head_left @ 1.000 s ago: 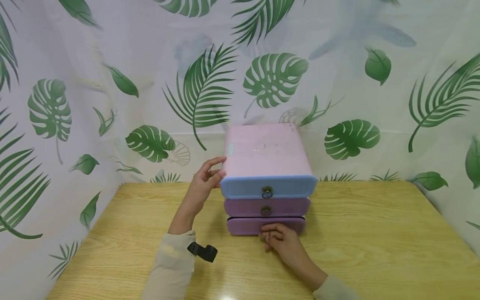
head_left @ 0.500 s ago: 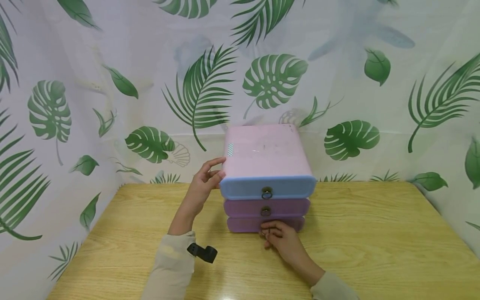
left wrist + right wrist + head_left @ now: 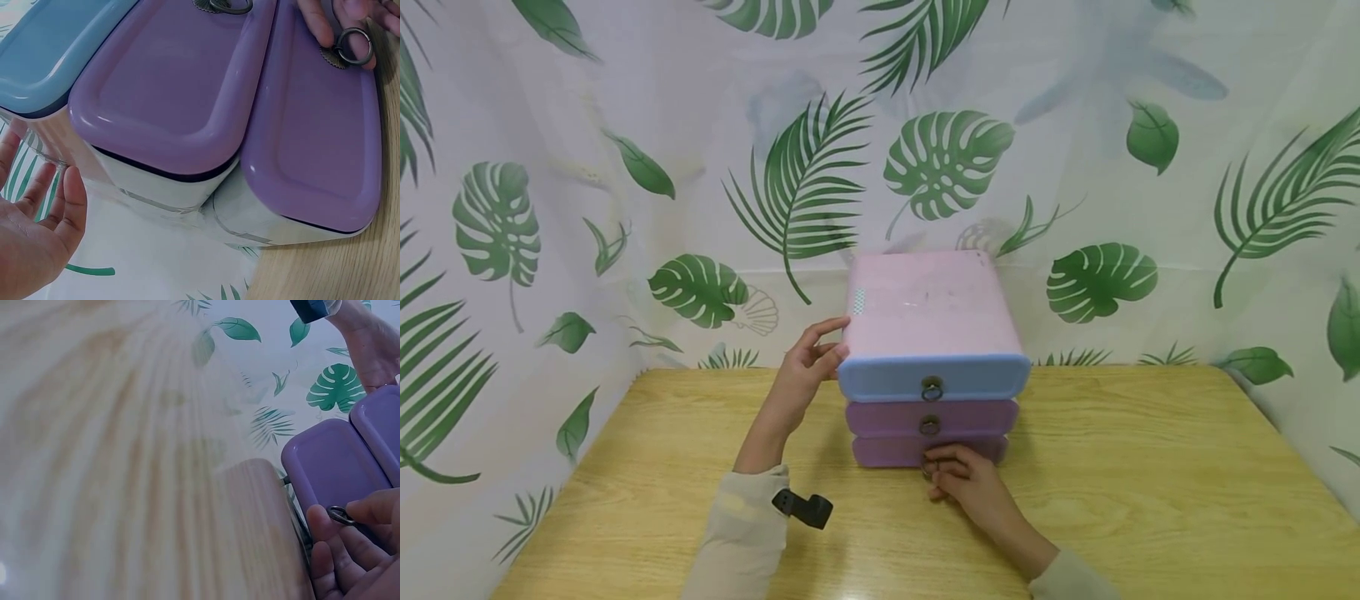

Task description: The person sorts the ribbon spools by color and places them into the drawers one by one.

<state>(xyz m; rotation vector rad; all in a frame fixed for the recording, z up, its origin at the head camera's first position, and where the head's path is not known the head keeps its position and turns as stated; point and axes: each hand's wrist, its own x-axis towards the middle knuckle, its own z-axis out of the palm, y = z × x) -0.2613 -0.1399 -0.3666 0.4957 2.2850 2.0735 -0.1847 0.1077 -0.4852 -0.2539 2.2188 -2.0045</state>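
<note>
A small pink cabinet (image 3: 932, 312) has three drawers, and all of their fronts sit pushed in. The top drawer (image 3: 880, 380) is blue; below it come a purple middle drawer (image 3: 887, 419) and a purple bottom drawer (image 3: 887, 452). Along the cabinet's left side, my left hand (image 3: 799, 375) rests its spread fingertips near the top front corner. My right hand (image 3: 972, 487) is at the bottom drawer's front, thumb and fingers curled at its metal ring pull (image 3: 340, 515). In the left wrist view the ring pull (image 3: 356, 47) shows between the right hand's fingers.
The cabinet stands at the back of a wooden table (image 3: 1150, 483), before a white cloth with green leaves (image 3: 951, 162). Ring pulls hang on the top and middle drawers too. A black wrist strap (image 3: 805, 508) sits on the left sleeve.
The bottom drawer has slid back in, and the dark gap above its front has gone. My right hand went with it slightly; my left hand has stayed on the cabinet's side.
</note>
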